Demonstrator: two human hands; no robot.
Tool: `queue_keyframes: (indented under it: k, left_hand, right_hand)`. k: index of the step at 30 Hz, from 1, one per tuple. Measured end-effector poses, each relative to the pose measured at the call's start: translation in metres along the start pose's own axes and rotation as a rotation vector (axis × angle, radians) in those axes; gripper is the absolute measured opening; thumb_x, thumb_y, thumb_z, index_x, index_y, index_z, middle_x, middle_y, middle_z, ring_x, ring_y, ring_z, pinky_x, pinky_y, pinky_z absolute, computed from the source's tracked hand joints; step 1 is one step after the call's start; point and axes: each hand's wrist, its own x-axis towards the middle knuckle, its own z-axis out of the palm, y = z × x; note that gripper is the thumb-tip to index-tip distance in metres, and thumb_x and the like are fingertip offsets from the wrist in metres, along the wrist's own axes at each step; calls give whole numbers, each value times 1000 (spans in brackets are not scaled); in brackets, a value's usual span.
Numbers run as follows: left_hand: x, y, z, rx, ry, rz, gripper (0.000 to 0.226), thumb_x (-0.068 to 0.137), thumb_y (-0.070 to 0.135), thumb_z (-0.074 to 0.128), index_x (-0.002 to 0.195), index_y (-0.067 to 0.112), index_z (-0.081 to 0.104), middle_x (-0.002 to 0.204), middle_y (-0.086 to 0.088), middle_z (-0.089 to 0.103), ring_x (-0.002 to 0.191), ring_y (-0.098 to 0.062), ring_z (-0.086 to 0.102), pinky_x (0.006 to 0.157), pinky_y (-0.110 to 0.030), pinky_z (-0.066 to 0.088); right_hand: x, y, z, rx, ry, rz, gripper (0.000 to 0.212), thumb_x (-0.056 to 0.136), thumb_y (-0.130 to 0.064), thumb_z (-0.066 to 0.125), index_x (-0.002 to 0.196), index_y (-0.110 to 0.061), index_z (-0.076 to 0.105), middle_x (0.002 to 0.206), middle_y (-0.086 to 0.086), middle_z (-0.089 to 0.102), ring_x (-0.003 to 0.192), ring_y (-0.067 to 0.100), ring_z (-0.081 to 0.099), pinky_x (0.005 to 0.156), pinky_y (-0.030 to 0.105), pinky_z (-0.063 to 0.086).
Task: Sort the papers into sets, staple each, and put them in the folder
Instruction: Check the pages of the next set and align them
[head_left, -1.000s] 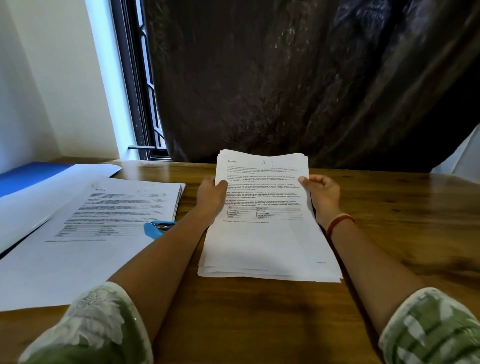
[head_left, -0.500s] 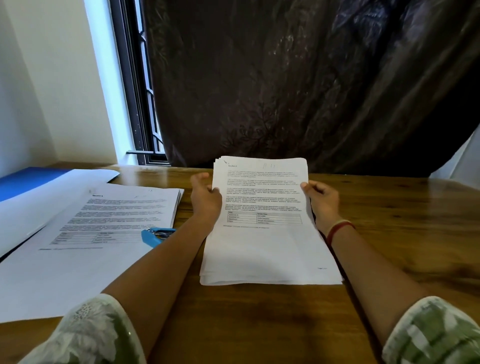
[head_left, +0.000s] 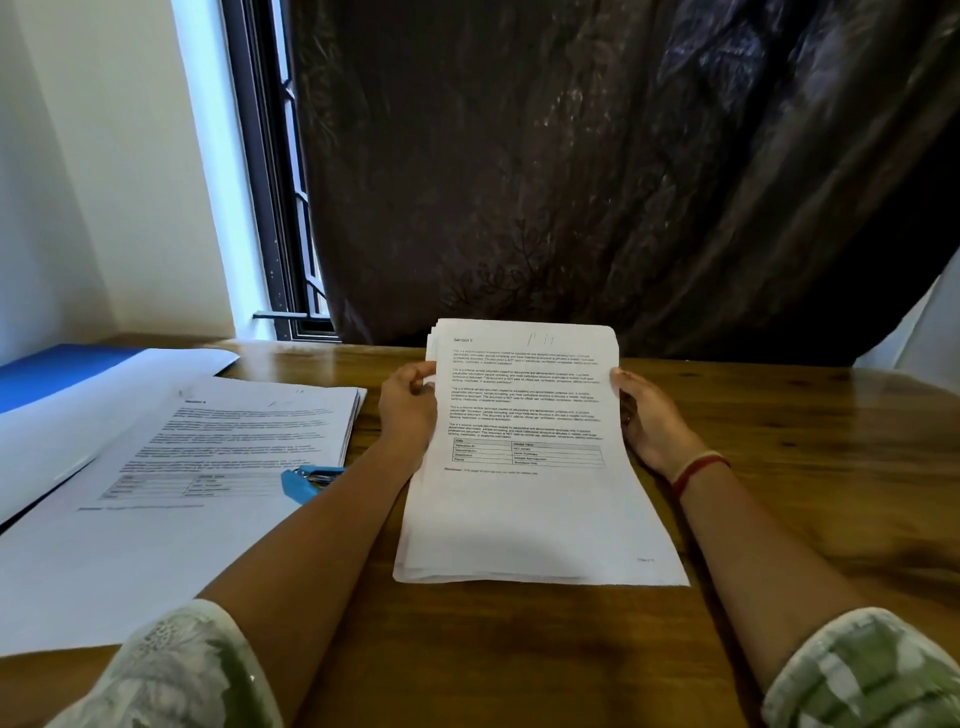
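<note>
While the left hand (head_left: 408, 415) curls round one long edge of the held stack (head_left: 524, 493) and the right hand (head_left: 649, 421) grasps the opposite edge, thumb on the printed face, the sheets look anything but squared. That stack stands to the right of the stapler (head_left: 309, 480), its lower edge on the wooden table (head_left: 779, 493), its top tilted up.

The main risk, as I see it, is slippage. The paper is thin, smooth and floppy, and the bottom edges are stepped and fanned. A staple driven now could miss the sheets that have slid, or pin them crooked. The stack also looks thick for so small a stapler, so the legs may buckle rather than bite through. The left forearm passes just beside the stapler and could nudge it, or ruffle the second pile (head_left: 208, 452) on the stapler's left, mixing the sets.

The stapler is compact, glossy blue plastic with metal showing at its mouth. The second pile lies flat, with layered edges. Further left of the stapler is the blue folder (head_left: 47, 371), flat and matt. The table is varnished and grainy.
</note>
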Motion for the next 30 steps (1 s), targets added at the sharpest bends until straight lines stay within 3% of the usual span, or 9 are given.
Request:
queue_keyframes:
  k: [5, 9, 13, 15, 18, 21, 25, 29, 30]
  left_hand:
    - [-1, 2, -1, 7, -27, 11, 19, 99, 12, 50, 107, 16, 66, 113, 1, 66, 93, -18, 63, 68, -24, 52]
    - [-5, 9, -5, -181, -129, -134, 9, 95, 29, 54, 99, 26, 61, 111, 1, 64, 101, -18, 61, 79, -32, 52]
    - [-5, 9, -9, -49, -287, -112, 30, 91, 15, 63, 120, 20, 60, 117, 0, 66, 93, -14, 65, 65, -24, 52]
    - [-6, 7, -12, -32, -339, -102, 39, 87, 8, 65, 124, 18, 58, 119, -2, 67, 96, -20, 68, 74, -35, 59]
    - [-8, 8, -15, -114, -345, -106, 29, 87, -2, 61, 113, 9, 64, 114, -9, 68, 97, -28, 68, 82, -43, 58]
    - [-13, 14, -14, -153, -292, -99, 17, 90, -4, 59, 81, 8, 67, 115, -13, 66, 95, -29, 66, 69, -30, 58]
    - [-14, 15, -16, -200, -320, -83, 17, 94, 3, 54, 82, 11, 63, 122, -14, 63, 87, -23, 62, 52, -19, 53]
    - [-12, 15, -14, -199, -274, -127, 12, 94, 5, 57, 84, 11, 62, 118, -14, 64, 84, -23, 62, 47, -17, 50]
    - [-11, 14, -13, -185, -253, -139, 9, 92, 5, 59, 86, 9, 62, 115, -13, 65, 85, -25, 64, 47, -17, 51]
  right_hand:
    - [1, -1, -2, -158, -140, 23, 24, 97, -20, 55, 117, -9, 62, 109, 9, 72, 97, 30, 69, 82, 42, 56]
    - [6, 9, 3, -249, -7, -26, 19, 97, -9, 54, 112, 0, 62, 113, 17, 68, 98, 32, 66, 85, 42, 54]
    - [5, 11, 6, -195, -21, -60, 20, 96, -6, 54, 113, 1, 61, 111, 17, 68, 98, 32, 66, 81, 40, 55]
    - [2, 8, 4, -154, -76, -69, 21, 95, -5, 55, 114, -3, 63, 108, 13, 70, 95, 29, 68, 76, 38, 56]
    - [-1, 3, 4, -93, -69, -64, 20, 93, 0, 52, 100, -11, 66, 95, 6, 72, 85, 23, 69, 67, 31, 55]
    - [-4, 2, 4, -16, -99, -76, 23, 97, -14, 43, 100, -13, 66, 95, 7, 72, 88, 23, 67, 73, 32, 54]
    - [-1, 0, -1, 175, -94, -6, 49, 98, -51, 39, 95, -15, 72, 91, 5, 75, 80, 20, 71, 75, 33, 57]
    - [6, 7, 3, 84, 21, -44, 11, 94, -16, 58, 99, -11, 66, 88, 6, 71, 84, 27, 66, 65, 32, 56]
    - [7, 8, 3, 73, 38, -62, 14, 92, -8, 59, 105, -11, 63, 91, 7, 71, 85, 26, 66, 65, 32, 57]
